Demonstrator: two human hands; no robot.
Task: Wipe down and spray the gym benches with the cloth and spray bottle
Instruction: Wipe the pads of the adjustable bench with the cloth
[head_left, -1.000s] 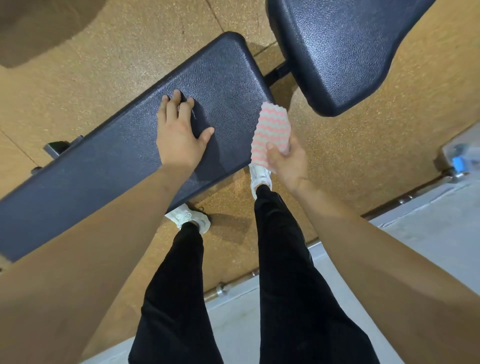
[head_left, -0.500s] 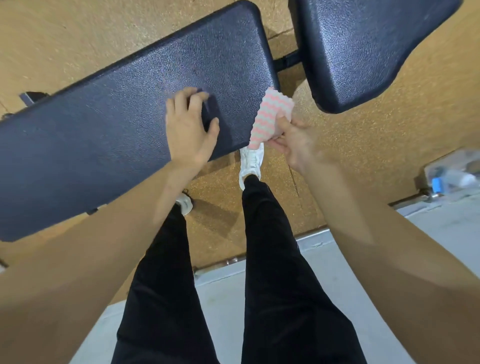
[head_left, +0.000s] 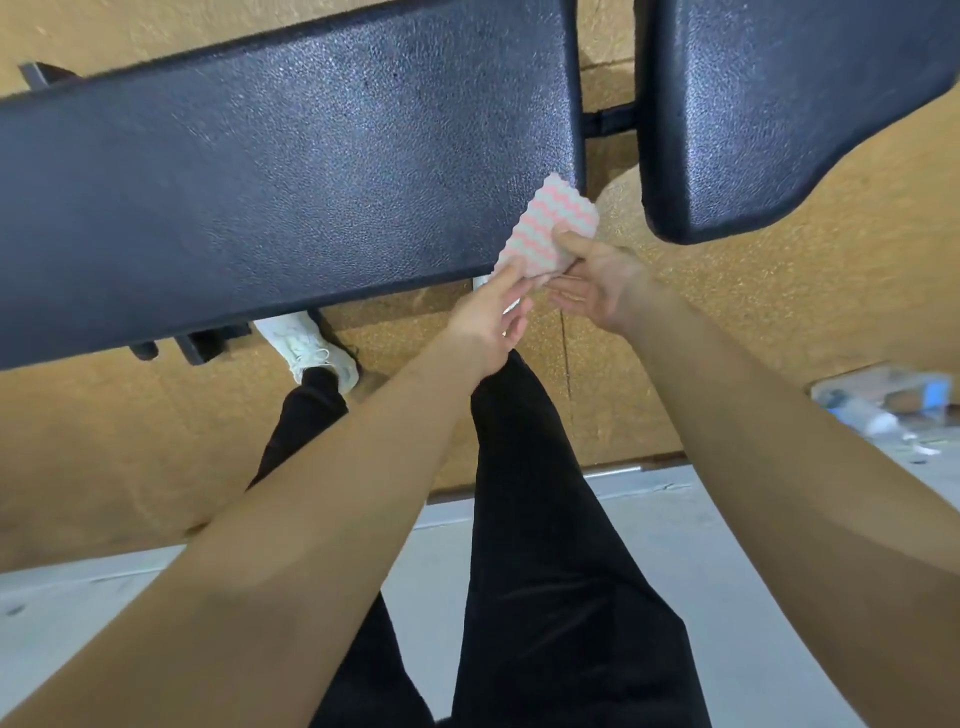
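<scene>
Cloth (head_left: 550, 228): 1 | gripped by: left hand (head_left: 488, 322), right hand (head_left: 597, 286) | bench pads (head_left: 291, 171) (head_left: 769, 104): 2

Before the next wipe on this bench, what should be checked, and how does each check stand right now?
1. Hold of right hand on cloth: ok, thumb on top.
2. Grip of left hand on cloth: cannot tell; fingers touch its lower end.
3. Flat contact of cloth with long bench pad: not ok, held at the pad's corner.
4. Pad surface free of objects: ok.
5. Whereabouts of spray bottle: cannot tell, only blurred items at far right.
</scene>
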